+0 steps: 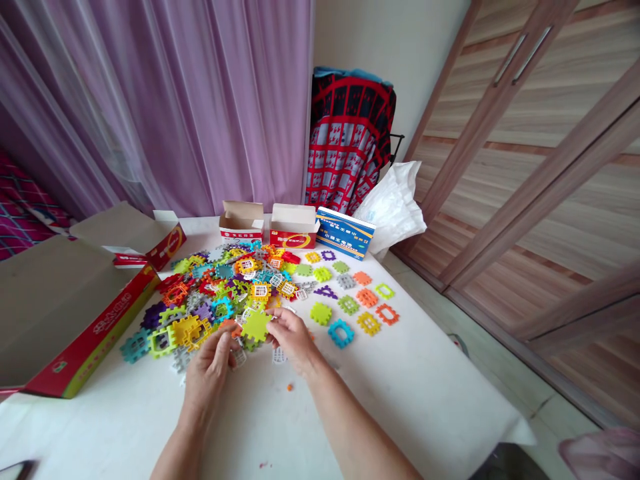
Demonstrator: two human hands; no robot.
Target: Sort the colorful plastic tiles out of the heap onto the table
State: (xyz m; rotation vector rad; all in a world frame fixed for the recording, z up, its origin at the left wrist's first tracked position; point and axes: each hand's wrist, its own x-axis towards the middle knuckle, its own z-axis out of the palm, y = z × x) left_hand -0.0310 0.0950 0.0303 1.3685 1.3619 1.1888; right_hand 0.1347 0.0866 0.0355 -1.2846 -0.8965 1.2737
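Above the table's near middle, my left hand (215, 357) and my right hand (293, 337) hold a flat lime-green interlocking building block (257, 326) with notched edges. My right fingers pinch its right side, while the left fingertips close at its left edge. Just beyond lies a heap of mixed interlocking blocks (210, 293) in many colours, some with white window inserts (261, 291). Single blocks are spread to the right, among them a lime-green one (321, 313), a blue frame (341, 333) and a yellow one (369, 324). Part of a white lattice piece (279, 355) shows beneath my right hand.
A large open red box (95, 333) stands at the left. Along the back are two small open red boxes (241, 233) (293, 239), a blue box (345, 233) and a white plastic bag (395, 203). The white table (430, 400) ends at the right, before a wooden wardrobe (540, 167).
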